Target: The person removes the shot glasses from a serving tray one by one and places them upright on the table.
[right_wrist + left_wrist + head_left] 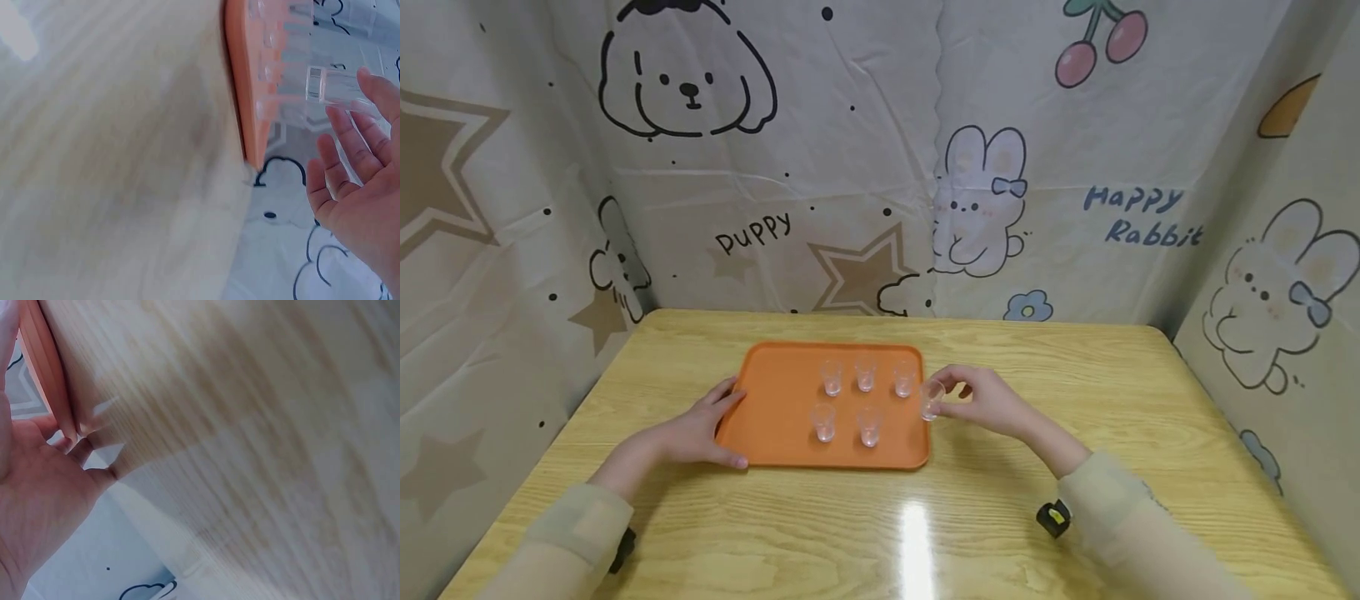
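"While the clear cup [932, 402] hangs nearly upright at the right rim of the orange tray [775, 408], is the grip sound?"

"Looks so: the right hand [985, 402] pinches it between thumb and fingers. I'd keep that pinch light and the cup level, clear of the five standing cups [866, 377] on the tray."

"And the left hand [691, 432]?"

"Its fingers spread wide along the tray's left edge, thumb at the near-left corner. Steady pressure there should stop any sliding."
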The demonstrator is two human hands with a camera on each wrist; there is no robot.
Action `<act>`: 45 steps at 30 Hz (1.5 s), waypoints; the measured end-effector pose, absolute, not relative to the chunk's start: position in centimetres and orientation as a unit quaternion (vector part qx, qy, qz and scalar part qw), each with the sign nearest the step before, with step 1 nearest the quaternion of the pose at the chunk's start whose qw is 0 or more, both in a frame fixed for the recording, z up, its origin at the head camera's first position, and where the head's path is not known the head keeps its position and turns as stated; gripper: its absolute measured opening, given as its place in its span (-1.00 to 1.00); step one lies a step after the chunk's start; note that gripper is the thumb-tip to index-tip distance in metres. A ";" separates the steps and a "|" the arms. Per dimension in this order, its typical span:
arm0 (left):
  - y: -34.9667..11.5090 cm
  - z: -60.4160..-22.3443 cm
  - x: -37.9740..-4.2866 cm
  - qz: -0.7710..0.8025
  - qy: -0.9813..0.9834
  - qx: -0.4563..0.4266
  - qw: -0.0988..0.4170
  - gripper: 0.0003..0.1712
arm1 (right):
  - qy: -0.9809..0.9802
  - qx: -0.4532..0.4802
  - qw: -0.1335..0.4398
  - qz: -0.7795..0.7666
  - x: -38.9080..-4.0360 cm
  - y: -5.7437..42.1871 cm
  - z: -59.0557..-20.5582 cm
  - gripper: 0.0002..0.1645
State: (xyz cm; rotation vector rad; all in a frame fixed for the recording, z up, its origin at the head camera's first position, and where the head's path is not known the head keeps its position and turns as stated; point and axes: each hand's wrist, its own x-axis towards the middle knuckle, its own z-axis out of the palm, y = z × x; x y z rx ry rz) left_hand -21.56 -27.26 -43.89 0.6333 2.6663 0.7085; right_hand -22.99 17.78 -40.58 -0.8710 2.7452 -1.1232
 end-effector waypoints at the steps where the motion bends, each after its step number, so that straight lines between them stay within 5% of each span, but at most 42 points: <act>1: -27.2 -43.9 -21.5 0.247 0.931 0.221 0.155 0.33 | 0.888 -0.278 0.023 -0.365 -23.1 18.1 -40.4 -0.64; 17: -27.0 -44.4 -21.8 0.248 0.930 0.222 0.156 0.33 | 0.909 -0.211 -0.009 -0.359 -25.6 22.0 -38.7 -0.57; 45: -27.4 -44.4 -21.6 0.257 0.929 0.218 0.151 0.33 | 0.909 -0.057 0.001 -0.413 -30.4 21.1 -43.4 -0.51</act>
